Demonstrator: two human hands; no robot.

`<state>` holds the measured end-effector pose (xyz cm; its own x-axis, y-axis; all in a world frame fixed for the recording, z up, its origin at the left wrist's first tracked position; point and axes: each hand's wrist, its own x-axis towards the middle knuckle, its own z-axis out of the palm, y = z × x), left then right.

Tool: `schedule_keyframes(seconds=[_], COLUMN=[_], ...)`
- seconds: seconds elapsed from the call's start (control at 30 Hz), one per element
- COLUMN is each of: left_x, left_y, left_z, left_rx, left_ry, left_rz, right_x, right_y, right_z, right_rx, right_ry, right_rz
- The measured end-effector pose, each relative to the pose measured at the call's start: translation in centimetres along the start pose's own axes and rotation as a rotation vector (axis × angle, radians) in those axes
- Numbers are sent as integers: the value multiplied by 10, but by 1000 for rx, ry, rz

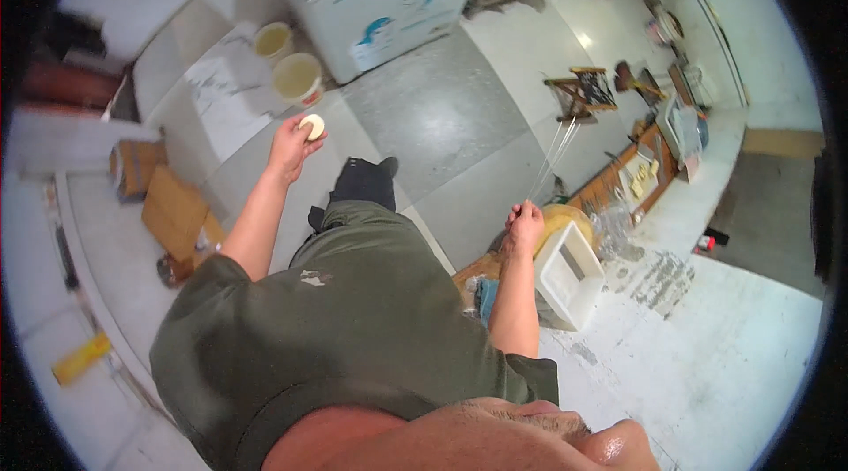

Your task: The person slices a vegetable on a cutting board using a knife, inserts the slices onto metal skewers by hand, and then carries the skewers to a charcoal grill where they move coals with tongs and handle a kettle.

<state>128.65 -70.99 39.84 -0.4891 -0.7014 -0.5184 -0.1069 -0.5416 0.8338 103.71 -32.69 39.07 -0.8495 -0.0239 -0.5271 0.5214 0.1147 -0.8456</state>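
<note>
In my left hand (290, 152) a small, round, pale-yellow disc (314, 127) is pinched between thumb and fingers; its material cannot be told. That hand is raised over the floor, just in front of two buckets in the picture. Several long, thin, pale rods (555, 156), resembling skewers, fan upward out of my right hand (525, 229), whose fingers are closed around their lower ends. Beside my right forearm stands a white rectangular plastic tub (571, 279). A round yellowish object (563, 218) shows behind that hand, partly covered by the tub.
A plastic bucket (298, 80) holding cloudy liquid stands near the white freezer (397, 14) with dolphin pictures. Beyond my right hand are a folding stool (583, 92) and a wooden board (599, 173) bearing pale pieces (641, 178). Cardboard boxes (173, 209) lie at left; the white tabletop (702, 365) is at right.
</note>
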Motion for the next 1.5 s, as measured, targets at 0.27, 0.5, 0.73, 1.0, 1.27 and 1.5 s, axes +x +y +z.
schedule_keyframes(seconds=[0.27,0.5,0.73,1.0,1.27,1.5], left_x=[139,145,145,178,189,170], left_y=[94,20,-9,-68,-154,-160], left_z=[376,654,862,1081,1308,1411], left_rx=[418,589,776,1016,1251,1588], left_ry=[-544,-945,-1124,-1275,-1504,-1645], left_rz=[-7,-142,-201,-278,-320,-274], right_x=[84,163,288,365,466,563], right_y=[-1,17,-82,-150,-207,-254], right_z=[-115,-184,-272,-315,-324,-347], right_rx=[1,348,534,713,854,952], right_ry=[479,733,968,1009,1229,1172], right_rz=[7,195,113,103,369,292])
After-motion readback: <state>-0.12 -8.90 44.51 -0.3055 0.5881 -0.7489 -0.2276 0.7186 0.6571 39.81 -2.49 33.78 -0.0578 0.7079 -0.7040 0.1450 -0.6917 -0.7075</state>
